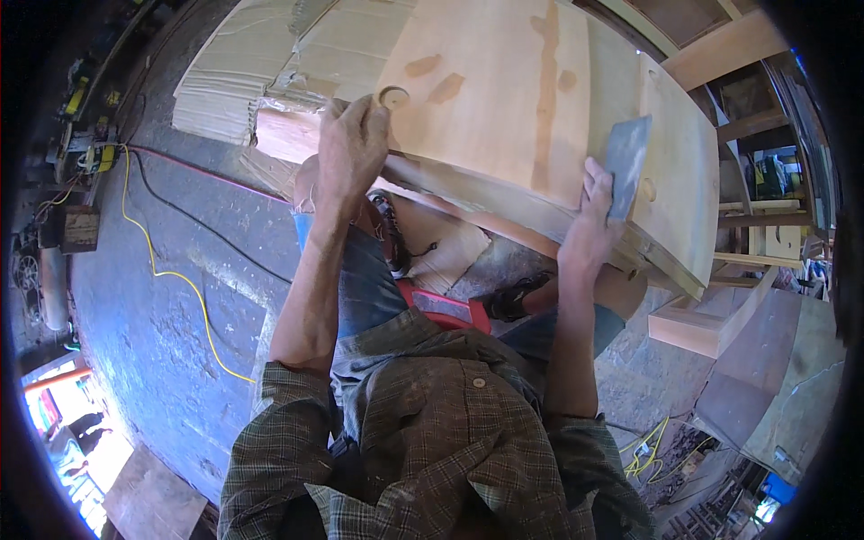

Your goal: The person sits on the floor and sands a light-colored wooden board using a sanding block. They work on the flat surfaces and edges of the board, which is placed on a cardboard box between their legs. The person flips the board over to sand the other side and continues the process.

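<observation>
A broad pale wooden panel (486,99) with brown filler-like patches lies in front of me, its near edge above my knees. My left hand (354,148) is at the panel's near left corner, fingers bent and closed against its edge, beside a round recess (393,96). Part of that grip is hidden by the back of the hand. My right hand (589,216) grips a thin grey rectangular sheet (628,166), standing tilted over the panel's right part; I cannot tell whether it is a scraper blade or sandpaper. Another round recess (648,189) shows just right of the sheet.
Layered cardboard (225,99) lies by the panel's left side. A red stool (441,310) shows between my legs. A yellow cord (198,283) and dark cable cross the floor on the left. An open wooden box frame (697,324) and shelving (756,126) stand at right.
</observation>
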Available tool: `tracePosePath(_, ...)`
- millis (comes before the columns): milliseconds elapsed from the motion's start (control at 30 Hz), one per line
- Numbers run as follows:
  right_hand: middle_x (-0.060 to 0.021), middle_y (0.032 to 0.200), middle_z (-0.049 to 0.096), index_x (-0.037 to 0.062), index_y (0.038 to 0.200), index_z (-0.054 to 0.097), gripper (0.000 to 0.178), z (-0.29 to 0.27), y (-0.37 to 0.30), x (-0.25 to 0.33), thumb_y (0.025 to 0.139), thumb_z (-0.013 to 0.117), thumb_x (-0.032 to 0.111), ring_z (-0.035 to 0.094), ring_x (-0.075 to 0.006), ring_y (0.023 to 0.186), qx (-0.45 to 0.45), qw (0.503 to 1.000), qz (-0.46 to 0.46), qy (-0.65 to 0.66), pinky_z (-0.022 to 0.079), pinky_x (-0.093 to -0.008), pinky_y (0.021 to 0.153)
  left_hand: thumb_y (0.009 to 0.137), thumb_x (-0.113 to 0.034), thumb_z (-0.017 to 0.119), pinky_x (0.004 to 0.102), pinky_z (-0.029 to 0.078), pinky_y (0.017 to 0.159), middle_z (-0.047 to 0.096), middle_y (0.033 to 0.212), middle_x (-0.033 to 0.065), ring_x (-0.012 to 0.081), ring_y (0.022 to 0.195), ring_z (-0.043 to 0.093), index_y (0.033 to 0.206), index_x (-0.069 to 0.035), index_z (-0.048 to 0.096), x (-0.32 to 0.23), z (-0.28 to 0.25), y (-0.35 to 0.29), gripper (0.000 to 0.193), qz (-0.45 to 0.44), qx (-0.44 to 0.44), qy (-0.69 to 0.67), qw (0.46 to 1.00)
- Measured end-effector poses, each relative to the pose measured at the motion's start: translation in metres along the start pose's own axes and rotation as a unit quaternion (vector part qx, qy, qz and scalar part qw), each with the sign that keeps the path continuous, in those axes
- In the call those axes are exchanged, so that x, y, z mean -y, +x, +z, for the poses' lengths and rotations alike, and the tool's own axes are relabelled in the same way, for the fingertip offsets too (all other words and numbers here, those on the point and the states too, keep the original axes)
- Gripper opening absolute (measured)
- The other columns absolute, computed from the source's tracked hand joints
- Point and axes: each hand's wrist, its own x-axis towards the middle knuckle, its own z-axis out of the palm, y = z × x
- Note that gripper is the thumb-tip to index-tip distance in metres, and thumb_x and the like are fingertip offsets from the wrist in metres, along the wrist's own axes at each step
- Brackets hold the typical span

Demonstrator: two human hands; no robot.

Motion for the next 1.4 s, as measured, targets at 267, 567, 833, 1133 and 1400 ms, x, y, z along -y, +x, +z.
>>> tracePosePath(267, -0.02, 0.136, 0.037, 0.0001, 0.133, 0.04, 0.046, -0.009, -0.001, 0.029, 0.088, 0.048, 0.009, 0.034, -0.0355, 0.128, 0.056, 0.865, -0.253, -0.431, 0.029, -0.0425, 0.106, 0.087, -0.028, 0.056, 0.0393, 0.044, 0.07, 0.057, 0.08, 0.019, 0.0319, 0.076, 0.057, 0.089, -0.001, 0.065, -0.028, 0.009, -0.001, 0.028, 0.072, 0.238, 0.002, 0.969)
tracePosePath(567, -0.0181, 0.133, 0.042, 0.005, 0.129, 0.045, 0.054, 0.003, 0.014, 0.018, 0.078, 0.06, 0.011, 0.04, -0.0365, 0.124, 0.306, 0.76, -0.344, -0.458, 0.033, -0.0445, 0.103, 0.092, -0.039, 0.037, 0.0509, 0.024, 0.105, 0.045, 0.129, 0.0251, 0.0405, 0.126, 0.035, 0.129, -0.007, 0.048, -0.002, 0.086, 0.112, 0.05, 0.125, 0.098, 0.04, 0.987)
tracePosePath(833, -0.0225, 0.134, 0.041, -0.0065, 0.127, 0.044, 0.058, 0.065, 0.052, 0.008, 0.079, 0.064, 0.019, 0.041, -0.0375, 0.124, 0.282, 0.755, -0.371, -0.461, 0.032, -0.0456, 0.104, 0.09, -0.034, 0.04, 0.0515, 0.025, 0.102, 0.048, 0.123, 0.0267, 0.0406, 0.117, 0.041, 0.125, -0.007, 0.049, 0.017, 0.112, 0.114, 0.045, 0.18, 0.066, 0.089, 0.977)
tracePosePath(1133, -0.024, 0.131, 0.045, -0.0031, 0.122, 0.049, 0.049, 0.081, 0.075, 0.003, 0.08, 0.063, 0.017, 0.043, -0.0411, 0.12, 0.227, 0.75, -0.372, -0.497, 0.038, -0.0456, 0.099, 0.09, -0.031, 0.039, 0.0508, 0.025, 0.103, 0.049, 0.121, 0.0263, 0.0407, 0.118, 0.041, 0.125, -0.005, 0.048, 0.018, 0.114, 0.114, 0.044, 0.204, 0.08, 0.109, 0.97)
tracePosePath(1400, -0.0209, 0.129, 0.048, -0.0023, 0.119, 0.052, 0.039, 0.046, 0.058, 0.021, 0.085, 0.054, 0.016, 0.044, -0.0359, 0.122, 0.308, 0.763, -0.345, -0.452, 0.033, -0.0411, 0.103, 0.092, -0.032, 0.038, 0.0506, 0.026, 0.103, 0.048, 0.125, 0.0248, 0.0385, 0.12, 0.042, 0.128, -0.004, 0.046, 0.012, 0.107, 0.117, 0.046, 0.181, 0.097, 0.132, 0.97)
